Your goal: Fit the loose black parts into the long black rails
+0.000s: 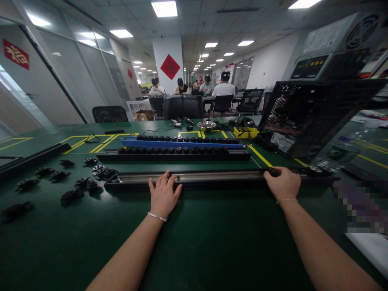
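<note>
A long black rail (212,184) with a shiny channel along its top lies across the table in front of me. My left hand (163,194) rests on it left of the middle, fingers spread over the channel and front edge. Toward the right end, my right hand (285,184) is closed around a small black round part (274,172) at the channel; the fingers hide most of it. More small black parts (318,171) sit at the rail's right end. Others are heaped at its left end (104,171).
Behind lie a second black rail (176,157) and a blue rail (182,143), each with a row of black round parts. Loose black parts (59,175) are scattered at left. An open computer case (315,117) stands at right, near a yellow tray (246,132) and metal bowl (206,125).
</note>
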A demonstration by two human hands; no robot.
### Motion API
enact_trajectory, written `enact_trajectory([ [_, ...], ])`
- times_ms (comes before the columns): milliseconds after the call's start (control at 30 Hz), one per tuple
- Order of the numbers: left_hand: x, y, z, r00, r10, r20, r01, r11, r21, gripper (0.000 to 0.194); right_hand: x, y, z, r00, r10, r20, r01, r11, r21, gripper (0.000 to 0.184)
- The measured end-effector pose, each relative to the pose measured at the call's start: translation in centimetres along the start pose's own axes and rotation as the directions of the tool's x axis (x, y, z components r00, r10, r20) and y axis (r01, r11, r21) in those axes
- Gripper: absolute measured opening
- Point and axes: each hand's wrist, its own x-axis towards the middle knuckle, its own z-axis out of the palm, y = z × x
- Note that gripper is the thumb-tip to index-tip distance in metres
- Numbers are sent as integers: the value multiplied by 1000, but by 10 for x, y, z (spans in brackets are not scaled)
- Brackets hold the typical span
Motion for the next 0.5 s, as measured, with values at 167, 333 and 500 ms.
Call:
enact_trajectory([
  [167,0,-1,1,1000,7,-6,-7,1000,-17,42,-1,-3,-2,999,15,51,-17,1000,23,33],
  [333,0,-1,1,1000,6,-12,-6,1000,-25,42,-5,-9,-2,996,-12,83,10,1000,25,33],
  [500,0,-2,2,1000,11,-5,-11,1000,-20,42,-7,-13,-1,996,-23,87,20,999,34,33],
])
